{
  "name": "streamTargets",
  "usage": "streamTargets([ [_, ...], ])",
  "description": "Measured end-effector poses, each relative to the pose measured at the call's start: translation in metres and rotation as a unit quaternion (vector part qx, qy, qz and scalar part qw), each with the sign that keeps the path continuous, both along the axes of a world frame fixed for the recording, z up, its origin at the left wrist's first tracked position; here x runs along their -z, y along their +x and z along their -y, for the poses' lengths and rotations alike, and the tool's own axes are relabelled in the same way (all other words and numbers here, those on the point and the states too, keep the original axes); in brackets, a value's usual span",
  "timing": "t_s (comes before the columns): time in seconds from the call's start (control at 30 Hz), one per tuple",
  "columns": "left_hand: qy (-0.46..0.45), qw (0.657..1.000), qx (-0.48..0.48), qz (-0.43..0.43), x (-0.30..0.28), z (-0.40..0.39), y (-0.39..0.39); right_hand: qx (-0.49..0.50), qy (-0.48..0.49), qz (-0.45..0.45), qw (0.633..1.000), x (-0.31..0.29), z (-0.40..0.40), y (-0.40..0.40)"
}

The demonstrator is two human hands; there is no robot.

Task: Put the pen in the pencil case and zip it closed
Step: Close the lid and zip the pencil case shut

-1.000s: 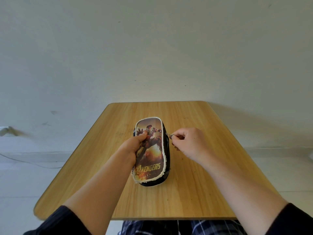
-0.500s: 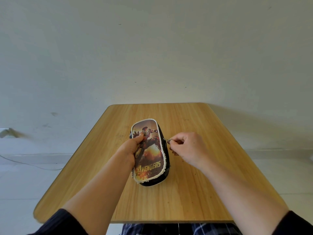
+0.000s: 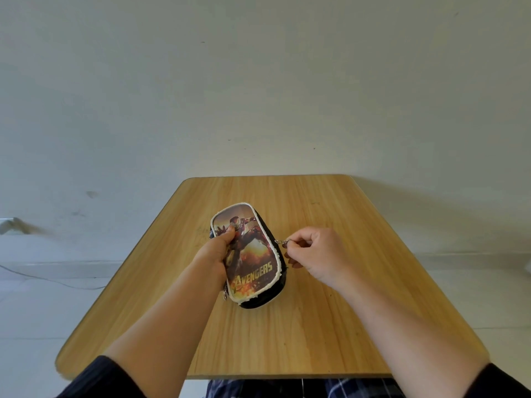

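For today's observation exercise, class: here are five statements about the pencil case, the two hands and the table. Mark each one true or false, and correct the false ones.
1. The left hand grips the pencil case along its left edge. True.
2. The right hand pinches the zipper pull on the right side of the case. True.
3. A pen lies loose on the table beside the case. False: no pen is visible anywhere on the table.
4. The case's printed face is turned down onto the table. False: the printed face points up, showing the word AVENGERS.
5. The case stands upright on its short end. False: it lies lengthwise, running away from the person.
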State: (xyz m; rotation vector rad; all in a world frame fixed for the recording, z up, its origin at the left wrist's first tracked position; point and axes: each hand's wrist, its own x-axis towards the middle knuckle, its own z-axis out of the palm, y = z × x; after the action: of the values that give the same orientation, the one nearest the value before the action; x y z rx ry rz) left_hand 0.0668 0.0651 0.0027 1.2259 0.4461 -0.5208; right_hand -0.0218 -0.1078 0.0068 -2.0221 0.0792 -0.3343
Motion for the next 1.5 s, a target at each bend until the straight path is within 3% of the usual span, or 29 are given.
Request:
streamTargets([
  [0.23,-0.014,1.0,0.019,0.0,0.004,0.008,-0.004,-0.024,0.111,-0.05,0.992,0.0,0.007,-0.001],
  [0.53,-0.062,0.986,0.152,0.012,0.006,0.006,-0.017,-0.014,0.326,-0.122,0.937,-0.004,0.014,0.003],
  [0.77,-0.048,0.985,0.165,0.017,0.006,0.011,-0.022,-0.063,0.299,-0.134,0.943,-0.004,0.022,-0.002],
  [1.03,-0.028,0.99,0.136,0.036,0.006,0.01,-0.019,-0.013,0.157,-0.1,0.982,-0.004,0.02,0.003],
  [1.5,-0.02,0.999,0.03,0.03,-0.002,0.011,-0.015,0.024,0.095,-0.079,0.992,-0.008,0.014,0.0],
])
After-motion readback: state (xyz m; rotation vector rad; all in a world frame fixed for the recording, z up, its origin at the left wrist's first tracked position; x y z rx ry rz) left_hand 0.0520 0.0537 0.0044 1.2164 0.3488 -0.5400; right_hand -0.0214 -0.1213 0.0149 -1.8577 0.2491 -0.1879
